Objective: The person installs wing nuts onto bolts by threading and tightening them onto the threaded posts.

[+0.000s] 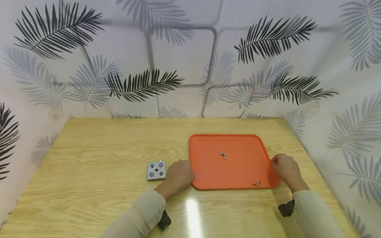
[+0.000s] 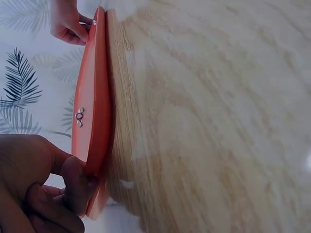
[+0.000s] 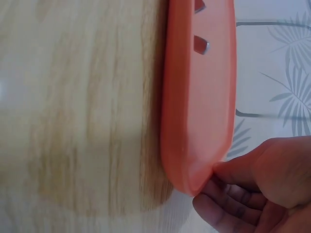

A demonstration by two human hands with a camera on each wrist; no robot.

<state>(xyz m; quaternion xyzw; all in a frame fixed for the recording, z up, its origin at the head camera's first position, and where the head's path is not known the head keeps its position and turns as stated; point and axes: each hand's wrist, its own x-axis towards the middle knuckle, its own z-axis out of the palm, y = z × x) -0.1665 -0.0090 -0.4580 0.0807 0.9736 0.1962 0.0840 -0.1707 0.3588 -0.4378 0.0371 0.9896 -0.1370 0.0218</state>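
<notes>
My left hand point(image 1: 178, 174) pinches the tray point(image 1: 238, 172) at its near-left rim, my right hand point(image 1: 286, 169) grips the near-right rim. The tray lies on the table point(image 1: 104, 148), right of centre. My fingertips hide under the rim. Two nuts point(image 1: 223, 155) inside look tiny; a plate point(image 1: 156, 170) sits just left.

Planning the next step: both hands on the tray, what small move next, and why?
Probably slide it slowly, kept level. Left hand and right hand each have a grip on the tray rim, two loose wing nuts lie inside, and the plate sits close beside the left hand.
</notes>
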